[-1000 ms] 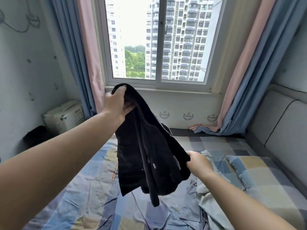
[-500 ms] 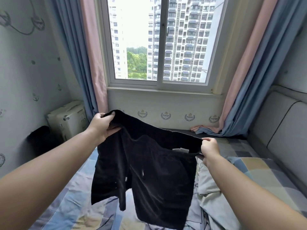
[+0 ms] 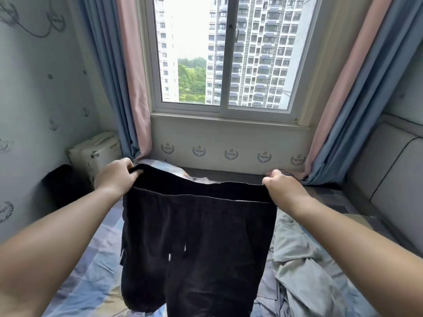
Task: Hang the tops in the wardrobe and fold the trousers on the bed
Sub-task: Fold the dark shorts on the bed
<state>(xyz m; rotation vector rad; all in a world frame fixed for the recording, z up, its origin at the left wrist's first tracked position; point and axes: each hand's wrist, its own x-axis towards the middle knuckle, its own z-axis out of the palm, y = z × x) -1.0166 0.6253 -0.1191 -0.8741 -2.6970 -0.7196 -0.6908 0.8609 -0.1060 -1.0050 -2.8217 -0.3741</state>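
The bed (image 3: pixel 96 271) is the biggest thing here. It fills the low part of the view and wears a sheet with blue, yellow and grey squares. Behind it is one window (image 3: pixel 226 53) with two glass panes. Tall buildings and green trees show through it. Two curtains hang beside the window, the left curtain (image 3: pixel 114 76) and the right curtain (image 3: pixel 357 88). Each one is blue with a pink strip next to the glass. A grey padded headboard (image 3: pixel 389 179) runs down the right side.

One pair of black trousers (image 3: pixel 196 243) hangs in the air over the middle of the bed. The waistband is at the top, pulled out wide and flat. The two legs hang straight down, and two small white cord tips show on the front.

A crumpled pale grey-green garment (image 3: pixel 304 271) lies on the bed to the right of the trousers. One white box (image 3: pixel 96 152) and one dark bag (image 3: pixel 61 181) sit on the floor by the left wall.

There are two hands. The left hand (image 3: pixel 116 177) grips the left end of the waistband, its fingers (image 3: pixel 135 173) curled over the top edge of the cloth. The right hand (image 3: pixel 283 186) grips the right end in a closed fist, with the cloth pinched inside.
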